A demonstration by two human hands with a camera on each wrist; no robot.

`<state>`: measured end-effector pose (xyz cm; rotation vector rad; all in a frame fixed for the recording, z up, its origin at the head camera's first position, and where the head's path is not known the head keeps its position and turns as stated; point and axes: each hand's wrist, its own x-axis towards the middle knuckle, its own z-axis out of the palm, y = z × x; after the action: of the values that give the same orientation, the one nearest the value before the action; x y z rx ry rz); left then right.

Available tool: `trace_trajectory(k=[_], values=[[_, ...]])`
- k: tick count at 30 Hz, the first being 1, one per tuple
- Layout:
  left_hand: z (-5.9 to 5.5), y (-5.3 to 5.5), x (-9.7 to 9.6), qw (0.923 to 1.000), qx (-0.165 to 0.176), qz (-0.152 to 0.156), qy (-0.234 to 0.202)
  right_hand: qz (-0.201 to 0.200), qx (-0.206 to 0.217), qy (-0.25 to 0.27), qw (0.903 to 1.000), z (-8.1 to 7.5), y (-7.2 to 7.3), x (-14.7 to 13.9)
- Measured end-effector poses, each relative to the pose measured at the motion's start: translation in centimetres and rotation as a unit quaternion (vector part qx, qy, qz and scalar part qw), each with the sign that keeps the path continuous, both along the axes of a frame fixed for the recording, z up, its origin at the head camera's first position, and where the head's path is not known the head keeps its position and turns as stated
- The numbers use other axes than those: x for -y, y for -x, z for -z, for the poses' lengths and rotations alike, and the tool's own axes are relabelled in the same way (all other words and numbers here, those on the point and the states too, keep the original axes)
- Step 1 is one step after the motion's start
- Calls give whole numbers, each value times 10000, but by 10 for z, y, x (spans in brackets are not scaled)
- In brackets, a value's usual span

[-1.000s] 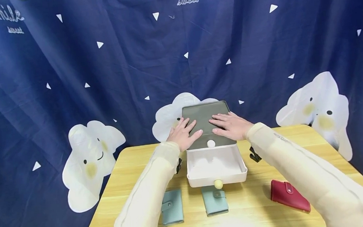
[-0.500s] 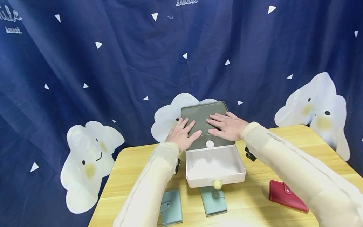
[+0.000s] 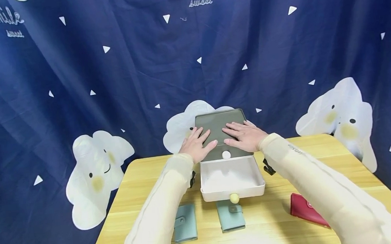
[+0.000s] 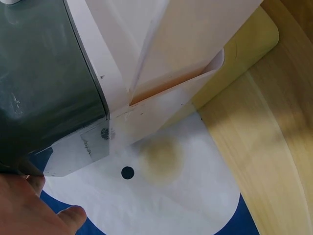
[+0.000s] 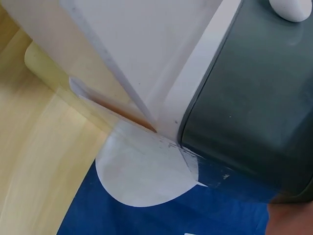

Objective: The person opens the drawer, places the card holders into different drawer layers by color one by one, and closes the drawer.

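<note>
both hands lie on the dark grey-green plastic drawer box (image 3: pixel 216 130), the left hand (image 3: pixel 195 145) on the left part of its flat top and the right hand (image 3: pixel 245 136) on the right, fingers spread wide and gripping nothing. the box stands at the far side of the wooden worktop (image 3: pixel 136 201), with its open white plastic drawer (image 3: pixel 217 196) jutting out toward the person. that overhang is probably the weak point: a hard press near the front edge could tip the box forward, while a push away could slide it toward the dark blue cloth curtain (image 3: pixel 138 77). uneven pressure might also twist it. the drawer's round yellow knob (image 3: pixel 234 198) sits above a pale blue snap wallet (image 3: pixel 231 221) in the head view; whether they touch cannot be told, but a downward tilt could pinch the wallet. the right cream sleeve (image 3: pixel 308 174) partly hides a red snap wallet (image 3: pixel 303 209), so a low sweep of that arm could drag it unnoticed.
</note>
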<state>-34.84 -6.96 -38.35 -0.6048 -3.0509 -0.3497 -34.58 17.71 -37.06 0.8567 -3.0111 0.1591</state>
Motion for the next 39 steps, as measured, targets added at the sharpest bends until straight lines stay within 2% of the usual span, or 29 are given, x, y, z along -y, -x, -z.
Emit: trace_trajectory(k=[5,9,13,18,21,26,30,33,39], values=[[5,3,1,9995,-36,59,-300,52,-64,-1,10000,3,0,0],[3,0,6,9984,3,107,-551,41,-85,-14,10000,2,0,3],[-1,-3,13,9982,-3,116,-585,32,-65,-46,10000,2,2,6],[-6,-7,23,9949,-91,202,-982,49,-60,-53,10000,1,1,5],[-5,-11,32,9930,-25,219,-1159,77,-45,5,10000,-1,-1,3],[4,-25,53,9948,207,181,-981,78,-53,4,10000,2,0,1],[15,-37,71,9952,437,33,-875,36,-61,-25,10000,2,1,0],[26,-44,83,9953,568,-51,-777,23,-45,-40,10000,2,2,-1],[51,-63,99,9965,765,-166,-304,54,-27,-67,10000,2,2,-1]])
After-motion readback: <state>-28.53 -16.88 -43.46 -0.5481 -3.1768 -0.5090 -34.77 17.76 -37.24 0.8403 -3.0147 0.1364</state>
